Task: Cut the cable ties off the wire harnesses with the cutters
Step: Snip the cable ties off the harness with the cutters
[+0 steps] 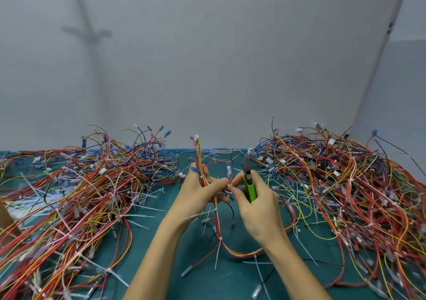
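Left of the held harness point(216, 219), a left pile point(80, 196) of red, yellow and blue harnesses lies heaped on the green mat point(207, 276), white ties sticking out of it. The left hand point(198, 198) curls round the held harness, whose upper end stands above the fingers while the rest loops down onto the mat. Its thumb and forefinger pinch the wires at a small white cable tie point(228, 185), where the right fingertips meet them. The right hand point(258, 209) grips the green-handled cutters point(250, 189) against its palm, nose pointing up and away from that tie; I cannot tell whether the blades are parted. To do this step well, I judge the left hand should keep the bundle taut and turn the tie's strap outward, so the right hand can tip the nose down and slip 1 blade under the strap only, clear of the insulation. At least 2 more ties point(219, 238) show lower on the held harness. Right of it sits a right pile point(345, 184).
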